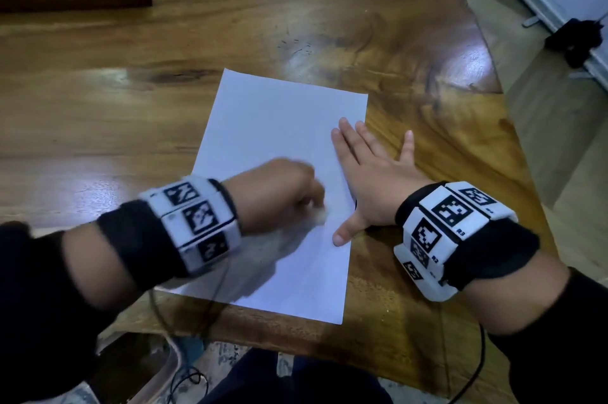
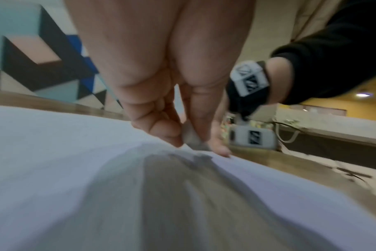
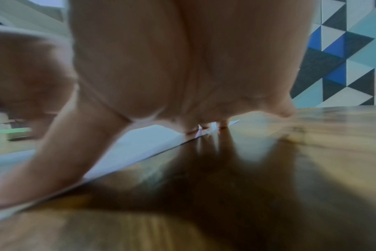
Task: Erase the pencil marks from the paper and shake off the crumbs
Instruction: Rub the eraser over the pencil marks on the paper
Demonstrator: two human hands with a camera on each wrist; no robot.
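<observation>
The white paper (image 1: 279,153) lies flat on the wooden bench (image 1: 131,91). The left hand (image 1: 279,193) pinches a small white eraser (image 2: 190,135) tight and presses it on the paper. The right hand (image 1: 368,180) lies flat, fingers straight, on the paper's right edge.

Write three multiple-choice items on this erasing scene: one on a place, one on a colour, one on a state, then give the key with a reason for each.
1. Where does the right hand rest?
A. On the paper's right edge
B. On the paper's far left corner
C. Off the table

2. What colour is the paper?
A. Yellow
B. White
C. Green

3. How is the left hand?
A. Flat and open on the table
B. Its fingers pinching the eraser against the paper
C. Hanging idle below the table

Key: 1 A, the head view shows it spread flat across the sheet's right edge and the wood. 2 B, the sheet looks plain white. 3 B, the left wrist view shows a small whitish eraser between thumb and fingers.
</observation>
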